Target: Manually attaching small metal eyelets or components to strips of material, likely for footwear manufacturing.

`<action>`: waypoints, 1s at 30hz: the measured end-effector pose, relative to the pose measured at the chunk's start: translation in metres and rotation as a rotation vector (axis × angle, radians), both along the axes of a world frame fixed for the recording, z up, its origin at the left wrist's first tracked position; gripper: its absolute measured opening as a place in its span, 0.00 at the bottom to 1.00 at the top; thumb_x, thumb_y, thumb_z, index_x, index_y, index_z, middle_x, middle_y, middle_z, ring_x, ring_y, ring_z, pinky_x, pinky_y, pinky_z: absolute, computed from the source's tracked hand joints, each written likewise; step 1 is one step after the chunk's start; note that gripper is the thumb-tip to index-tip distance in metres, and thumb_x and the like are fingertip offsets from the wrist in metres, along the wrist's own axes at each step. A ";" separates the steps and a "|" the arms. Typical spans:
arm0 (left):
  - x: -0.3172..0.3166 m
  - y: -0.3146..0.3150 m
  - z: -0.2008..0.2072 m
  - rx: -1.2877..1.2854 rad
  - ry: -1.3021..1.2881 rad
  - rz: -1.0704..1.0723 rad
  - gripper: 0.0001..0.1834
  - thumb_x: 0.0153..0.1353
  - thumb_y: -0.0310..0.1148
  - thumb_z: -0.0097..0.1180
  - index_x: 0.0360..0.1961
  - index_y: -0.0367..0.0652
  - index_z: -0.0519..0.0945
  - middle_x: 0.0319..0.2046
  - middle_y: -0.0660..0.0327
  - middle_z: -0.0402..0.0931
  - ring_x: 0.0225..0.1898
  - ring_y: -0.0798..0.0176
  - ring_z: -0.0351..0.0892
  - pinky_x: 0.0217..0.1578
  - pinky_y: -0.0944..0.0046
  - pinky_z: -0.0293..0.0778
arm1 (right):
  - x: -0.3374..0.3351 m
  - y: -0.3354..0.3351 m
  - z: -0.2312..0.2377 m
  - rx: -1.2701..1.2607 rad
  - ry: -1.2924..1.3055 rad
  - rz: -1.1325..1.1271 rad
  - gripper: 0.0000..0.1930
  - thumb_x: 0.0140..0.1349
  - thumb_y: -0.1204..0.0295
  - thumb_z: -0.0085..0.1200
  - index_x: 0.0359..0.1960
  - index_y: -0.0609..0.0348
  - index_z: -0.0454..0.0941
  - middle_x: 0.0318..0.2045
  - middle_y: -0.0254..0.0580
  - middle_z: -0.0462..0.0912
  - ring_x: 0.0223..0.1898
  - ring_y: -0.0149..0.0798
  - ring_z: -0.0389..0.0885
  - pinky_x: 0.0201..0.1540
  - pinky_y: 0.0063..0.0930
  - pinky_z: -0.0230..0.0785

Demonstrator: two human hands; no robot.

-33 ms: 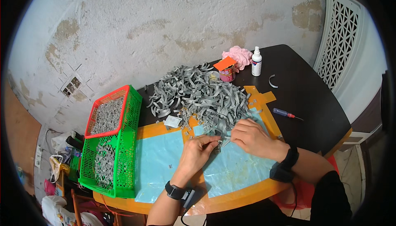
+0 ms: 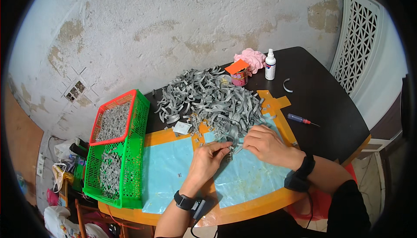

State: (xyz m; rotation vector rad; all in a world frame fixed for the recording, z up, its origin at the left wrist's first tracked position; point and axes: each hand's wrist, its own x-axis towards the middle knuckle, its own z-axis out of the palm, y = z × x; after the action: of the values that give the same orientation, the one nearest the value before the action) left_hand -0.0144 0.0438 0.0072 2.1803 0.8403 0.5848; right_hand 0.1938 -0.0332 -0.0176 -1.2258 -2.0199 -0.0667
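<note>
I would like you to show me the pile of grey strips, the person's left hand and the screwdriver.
Pile of grey strips [image 2: 205, 97], head view: middle of the heap.
Left hand [image 2: 206, 160], head view: back of the hand.
Screwdriver [image 2: 298, 119], head view: its handle.

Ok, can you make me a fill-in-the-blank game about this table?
1. The left hand and right hand are above a sheet coloured light ____.
2. The big basket is ____.
3. The screwdriver lies to the ____ of both hands.
4. The crumpled thing beside the white bottle is ____.

Missing words: blue; green; right; pink.
</note>
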 end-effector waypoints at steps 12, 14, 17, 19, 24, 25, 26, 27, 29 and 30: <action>0.003 0.005 -0.014 -0.738 -0.400 -0.044 0.10 0.63 0.24 0.55 0.44 0.33 0.77 0.37 0.58 0.81 0.36 0.70 0.79 0.39 0.71 0.77 | 0.002 -0.006 0.011 -0.110 0.266 -0.060 0.03 0.51 0.78 0.59 0.28 0.60 0.80 0.28 0.37 0.78 0.35 0.42 0.75 0.39 0.33 0.69; 0.004 0.003 -0.011 -0.800 -0.437 -0.013 0.10 0.63 0.25 0.54 0.45 0.34 0.77 0.37 0.57 0.81 0.36 0.69 0.79 0.39 0.70 0.77 | 0.001 -0.005 0.017 -0.012 0.307 -0.092 0.03 0.51 0.78 0.60 0.29 0.61 0.80 0.27 0.37 0.78 0.36 0.42 0.75 0.40 0.32 0.68; 0.003 0.001 -0.005 -0.839 -0.429 0.014 0.10 0.64 0.26 0.53 0.45 0.35 0.78 0.37 0.57 0.81 0.36 0.69 0.80 0.40 0.70 0.77 | 0.001 -0.005 0.016 -0.079 0.397 -0.054 0.03 0.52 0.79 0.60 0.30 0.61 0.80 0.29 0.37 0.79 0.35 0.37 0.77 0.39 0.28 0.69; 0.003 0.001 -0.004 -0.834 -0.432 0.021 0.10 0.64 0.26 0.53 0.46 0.36 0.77 0.37 0.57 0.81 0.36 0.69 0.80 0.40 0.70 0.77 | -0.001 -0.007 0.015 -0.238 0.559 0.003 0.03 0.54 0.78 0.59 0.31 0.61 0.80 0.30 0.36 0.80 0.35 0.34 0.77 0.39 0.25 0.69; 0.005 -0.005 -0.001 -0.880 -0.464 -0.030 0.10 0.64 0.27 0.53 0.46 0.38 0.77 0.38 0.59 0.81 0.37 0.70 0.80 0.41 0.70 0.77 | -0.004 -0.010 0.011 -0.597 1.040 0.220 0.05 0.59 0.76 0.58 0.36 0.63 0.80 0.33 0.33 0.81 0.34 0.25 0.77 0.38 0.19 0.69; 0.005 -0.006 0.000 -0.907 -0.479 -0.046 0.10 0.64 0.27 0.53 0.46 0.38 0.77 0.38 0.58 0.81 0.37 0.69 0.80 0.42 0.70 0.77 | -0.003 -0.011 0.014 -0.662 1.072 0.237 0.06 0.60 0.75 0.57 0.38 0.63 0.79 0.33 0.33 0.80 0.34 0.25 0.77 0.38 0.19 0.69; 0.005 -0.006 0.000 -0.933 -0.495 -0.062 0.10 0.64 0.28 0.53 0.46 0.38 0.77 0.38 0.58 0.81 0.38 0.69 0.80 0.42 0.70 0.77 | -0.002 -0.012 0.017 -0.726 1.102 0.254 0.08 0.61 0.74 0.57 0.40 0.63 0.78 0.33 0.32 0.80 0.34 0.24 0.76 0.38 0.18 0.69; 0.006 -0.006 0.000 -0.933 -0.497 -0.064 0.10 0.64 0.28 0.53 0.46 0.38 0.77 0.38 0.58 0.81 0.38 0.69 0.80 0.42 0.70 0.77 | -0.002 -0.012 0.017 -0.726 1.100 0.253 0.08 0.61 0.74 0.57 0.40 0.63 0.78 0.33 0.32 0.80 0.34 0.24 0.76 0.38 0.18 0.69; 0.006 -0.007 -0.001 -0.942 -0.517 -0.076 0.10 0.64 0.27 0.54 0.46 0.38 0.77 0.38 0.58 0.81 0.38 0.69 0.80 0.41 0.71 0.77 | 0.000 -0.012 0.018 -0.792 1.150 0.293 0.09 0.61 0.73 0.56 0.41 0.63 0.77 0.33 0.33 0.80 0.33 0.24 0.76 0.38 0.18 0.68; 0.005 -0.007 -0.002 -0.942 -0.518 -0.078 0.10 0.64 0.27 0.54 0.46 0.38 0.77 0.38 0.58 0.81 0.38 0.69 0.80 0.41 0.71 0.77 | 0.001 -0.012 0.017 -0.792 1.149 0.292 0.09 0.61 0.73 0.56 0.41 0.63 0.77 0.33 0.33 0.80 0.33 0.24 0.76 0.38 0.18 0.68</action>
State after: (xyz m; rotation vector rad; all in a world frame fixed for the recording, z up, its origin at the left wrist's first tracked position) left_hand -0.0093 0.0372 0.0055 1.1272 0.5663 0.5272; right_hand 0.1944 -0.0453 -0.0006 -0.9740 -1.1251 1.3617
